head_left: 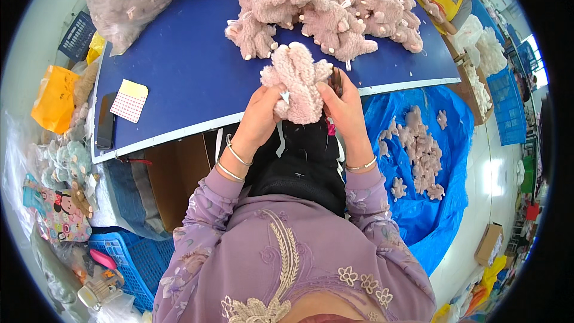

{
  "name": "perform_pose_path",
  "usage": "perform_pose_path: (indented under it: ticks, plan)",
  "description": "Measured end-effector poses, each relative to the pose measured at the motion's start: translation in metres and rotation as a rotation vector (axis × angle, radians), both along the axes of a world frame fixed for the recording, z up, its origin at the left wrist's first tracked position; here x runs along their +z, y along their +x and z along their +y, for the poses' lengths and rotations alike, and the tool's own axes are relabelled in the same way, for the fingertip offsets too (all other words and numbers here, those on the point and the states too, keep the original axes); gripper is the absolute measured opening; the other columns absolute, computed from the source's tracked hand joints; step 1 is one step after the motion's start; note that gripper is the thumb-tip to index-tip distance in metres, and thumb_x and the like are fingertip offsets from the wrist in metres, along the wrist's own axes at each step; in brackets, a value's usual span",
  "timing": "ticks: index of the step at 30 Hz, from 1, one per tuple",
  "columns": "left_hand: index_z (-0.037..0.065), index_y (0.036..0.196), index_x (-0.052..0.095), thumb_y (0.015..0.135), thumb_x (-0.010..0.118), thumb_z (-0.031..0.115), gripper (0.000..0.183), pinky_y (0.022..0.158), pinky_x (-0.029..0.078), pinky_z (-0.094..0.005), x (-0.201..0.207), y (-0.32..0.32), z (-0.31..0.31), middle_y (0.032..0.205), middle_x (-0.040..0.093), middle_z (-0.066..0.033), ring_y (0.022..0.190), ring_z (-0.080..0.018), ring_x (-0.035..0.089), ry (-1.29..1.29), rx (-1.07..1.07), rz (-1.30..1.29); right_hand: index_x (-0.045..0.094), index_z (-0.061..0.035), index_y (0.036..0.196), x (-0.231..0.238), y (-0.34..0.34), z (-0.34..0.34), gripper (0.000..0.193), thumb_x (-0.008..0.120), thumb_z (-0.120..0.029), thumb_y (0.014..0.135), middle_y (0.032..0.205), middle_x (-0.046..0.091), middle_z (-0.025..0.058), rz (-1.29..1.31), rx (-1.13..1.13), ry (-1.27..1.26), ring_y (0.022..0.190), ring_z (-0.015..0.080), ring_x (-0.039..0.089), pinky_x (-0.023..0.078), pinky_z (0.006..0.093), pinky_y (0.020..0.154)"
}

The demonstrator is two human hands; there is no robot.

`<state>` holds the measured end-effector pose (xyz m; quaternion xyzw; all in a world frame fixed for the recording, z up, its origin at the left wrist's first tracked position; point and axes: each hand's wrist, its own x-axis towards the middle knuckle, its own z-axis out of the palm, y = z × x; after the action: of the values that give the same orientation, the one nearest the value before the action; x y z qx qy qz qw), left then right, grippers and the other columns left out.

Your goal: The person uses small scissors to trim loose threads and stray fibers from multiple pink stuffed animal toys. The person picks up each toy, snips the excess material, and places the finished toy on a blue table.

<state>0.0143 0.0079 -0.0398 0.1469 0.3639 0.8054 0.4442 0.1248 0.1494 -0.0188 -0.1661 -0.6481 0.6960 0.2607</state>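
A small pink fluffy plush toy point(297, 87) is held up between my two hands, just off the table's near edge. My left hand point(260, 113) is closed on the toy's left side, with a small white tag point(285, 97) by the thumb. My right hand point(345, 107) pinches the opposite side, thumb against the fur. A slim dark tool point(338, 81) sits in its fingers; its kind is too hidden to tell. Something bright pink point(331, 127) hangs below that hand. Beyond lies a heap of similar pink plush toys point(317, 9), several with white tags, on the blue table point(191, 60).
At right, a blue plastic sheet point(382, 203) holds more pink plush pieces point(423, 149). A stuffed clear bag point(134, 6) stands far left. A sticker sheet point(129, 100) and a dark phone-like object point(105, 121) lie on the table. Another person point(445, 0) works at far right.
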Motion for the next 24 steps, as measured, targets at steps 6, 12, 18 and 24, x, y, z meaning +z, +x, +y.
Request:
perform_pose_path:
  ticks: [6,12,18,24]
  plan:
    - [-0.001,0.116,0.056,0.090,0.059,0.011,0.029,0.081,0.048,-0.0275,0.001,0.005,0.002,0.107,0.062,-0.0046,0.092,-0.0121,0.060,-0.038,0.130,0.076,0.061,-0.0027,0.100,0.008,0.011,-0.012,0.025,0.074,-0.009,0.080,0.070,0.049,-0.0055,0.047,-0.303,0.252,0.061,0.0024,0.041,0.035,0.0191,0.054]
    - [0.000,0.118,0.054,0.091,0.059,0.012,0.030,0.081,0.049,-0.0285,-0.001,0.011,0.005,0.106,0.062,-0.0055,0.093,-0.0133,0.061,-0.083,0.140,0.164,0.061,0.0008,0.089,0.032,0.013,-0.025,0.019,0.069,-0.016,0.084,0.067,0.054,0.0078,-0.083,0.026,0.541,0.059,0.0106,0.049,0.039,0.0274,0.053]
    - [0.000,0.124,0.050,0.092,0.058,0.013,0.035,0.087,0.050,-0.0318,0.003,0.004,-0.003,0.113,0.060,-0.0072,0.101,-0.0165,0.061,0.071,0.184,0.024,0.062,-0.0014,0.070,0.052,0.068,0.019,0.023,0.066,-0.019,0.084,0.068,0.063,0.0063,0.241,0.235,0.193,0.052,0.0071,0.047,0.033,0.0217,0.047]
    - [0.001,0.131,0.044,0.090,0.061,0.008,0.045,0.098,0.046,-0.0346,0.005,0.023,0.009,0.120,0.057,-0.0086,0.109,-0.0193,0.058,0.212,0.182,0.013,0.050,-0.0008,0.123,0.010,0.037,0.003,0.047,0.050,-0.039,0.097,0.094,0.063,0.0063,0.035,0.011,-0.212,0.044,0.0018,0.031,0.023,0.0177,0.039]
